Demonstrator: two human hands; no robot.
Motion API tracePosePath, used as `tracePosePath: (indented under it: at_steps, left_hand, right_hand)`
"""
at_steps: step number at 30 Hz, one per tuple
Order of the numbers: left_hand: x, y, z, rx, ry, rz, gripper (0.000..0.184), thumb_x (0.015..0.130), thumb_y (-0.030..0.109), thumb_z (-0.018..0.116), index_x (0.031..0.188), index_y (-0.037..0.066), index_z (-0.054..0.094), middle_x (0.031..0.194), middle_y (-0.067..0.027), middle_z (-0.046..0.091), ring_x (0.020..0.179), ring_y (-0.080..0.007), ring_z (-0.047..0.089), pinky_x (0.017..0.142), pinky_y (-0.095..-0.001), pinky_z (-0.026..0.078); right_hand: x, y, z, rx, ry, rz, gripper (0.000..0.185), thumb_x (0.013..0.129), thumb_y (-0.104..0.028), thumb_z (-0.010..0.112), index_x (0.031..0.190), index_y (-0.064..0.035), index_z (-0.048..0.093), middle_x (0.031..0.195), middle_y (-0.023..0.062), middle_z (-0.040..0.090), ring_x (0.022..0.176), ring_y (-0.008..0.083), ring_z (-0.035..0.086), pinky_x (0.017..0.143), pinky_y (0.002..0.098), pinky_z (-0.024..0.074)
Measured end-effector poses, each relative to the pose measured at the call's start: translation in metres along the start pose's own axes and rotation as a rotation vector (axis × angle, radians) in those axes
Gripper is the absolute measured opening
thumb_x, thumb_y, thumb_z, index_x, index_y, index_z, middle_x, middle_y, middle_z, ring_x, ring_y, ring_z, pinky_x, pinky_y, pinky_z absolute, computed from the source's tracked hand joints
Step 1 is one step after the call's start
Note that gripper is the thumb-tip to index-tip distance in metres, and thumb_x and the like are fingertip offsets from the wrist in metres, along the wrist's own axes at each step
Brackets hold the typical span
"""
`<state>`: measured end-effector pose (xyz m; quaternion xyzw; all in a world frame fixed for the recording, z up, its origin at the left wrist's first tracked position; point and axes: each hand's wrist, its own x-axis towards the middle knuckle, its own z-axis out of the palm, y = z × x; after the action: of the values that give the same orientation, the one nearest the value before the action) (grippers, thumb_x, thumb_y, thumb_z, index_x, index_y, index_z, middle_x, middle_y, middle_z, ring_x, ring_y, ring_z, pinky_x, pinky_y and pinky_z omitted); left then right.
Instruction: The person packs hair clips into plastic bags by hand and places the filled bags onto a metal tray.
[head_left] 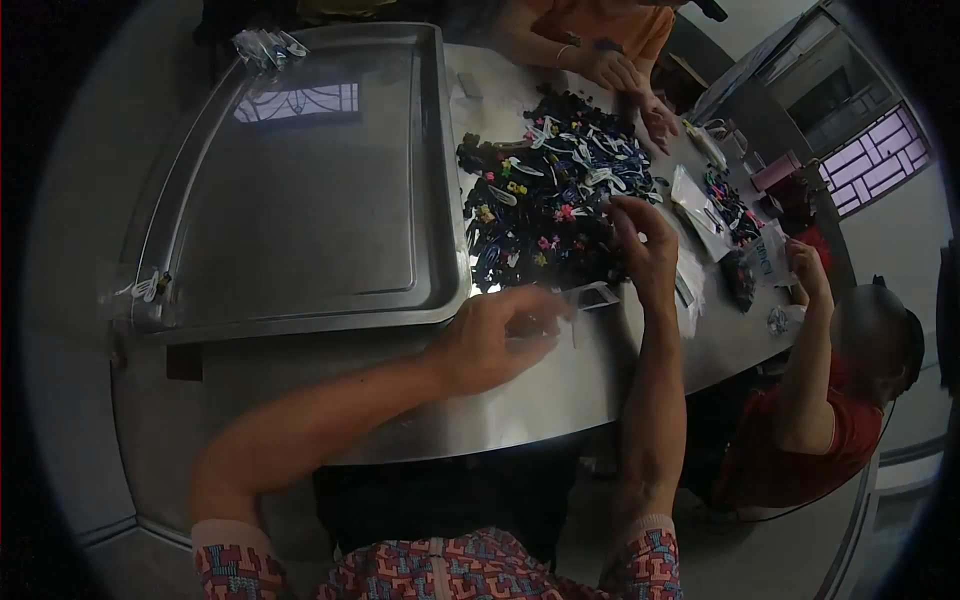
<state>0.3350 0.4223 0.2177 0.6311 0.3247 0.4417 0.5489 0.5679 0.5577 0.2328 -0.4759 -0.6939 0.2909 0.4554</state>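
My left hand [500, 337] is at the table's near side, fingers curled and partly blurred, closed on the edge of a small clear plastic bag [597, 296]. My right hand [648, 245] is over the near right part of a heap of hair clips [560, 190]. Its thumb and fingers are pinched together, and a small pale bit shows at the tips, too small to name. Dark, white and coloured pieces make up the heap, some of them flower-shaped.
A large metal tray [440, 180] stands at the left, with bagged clips [268, 50] on its far corner and another bag [152, 287] at its near corner. Across the table is a person in orange [650, 35]. A person in red [780, 440] sits right, holding a clear bag [770, 255].
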Motion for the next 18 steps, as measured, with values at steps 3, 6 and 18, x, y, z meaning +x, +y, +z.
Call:
tracePosePath:
  at_steps: [3, 6, 18]
  left_hand:
    - [0.000, -0.003, 0.000, -0.034, 0.003, -0.021, 0.035, 0.089, 0.007, 0.066, 0.122, 0.001, 0.058, 0.109, -0.0044, 0.064, 0.100, -0.0105, 0.061, 0.085, -0.0255, 0.051]
    - [0.001, -0.003, -0.001, -0.007, -0.033, -0.011, 0.033, 0.090, 0.005, 0.066, 0.122, 0.001, 0.058, 0.110, -0.0040, 0.063, 0.101, -0.0104, 0.060, 0.086, -0.0263, 0.051]
    - [-0.008, 0.004, -0.003, -0.009, -0.099, 0.158, 0.038, 0.084, -0.004, 0.068, 0.120, 0.002, 0.059, 0.109, -0.0064, 0.062, 0.102, -0.0136, 0.059, 0.094, -0.0293, 0.048]
  right_hand:
    - [-0.001, -0.004, 0.001, 0.042, 0.003, -0.060, 0.019, 0.092, -0.010, 0.064, 0.109, -0.0016, 0.069, 0.098, 0.0054, 0.072, 0.091, 0.0109, 0.065, 0.082, 0.0258, 0.0498]
    - [0.001, -0.003, -0.001, 0.055, 0.098, -0.005, 0.018, 0.092, -0.010, 0.064, 0.107, -0.0027, 0.070, 0.096, 0.0038, 0.071, 0.085, 0.0094, 0.064, 0.077, 0.0247, 0.0493]
    - [-0.001, 0.004, 0.008, -0.033, 0.059, -0.064, 0.019, 0.090, -0.009, 0.066, 0.107, -0.0009, 0.070, 0.098, 0.0079, 0.072, 0.091, 0.0142, 0.065, 0.083, 0.0276, 0.0504]
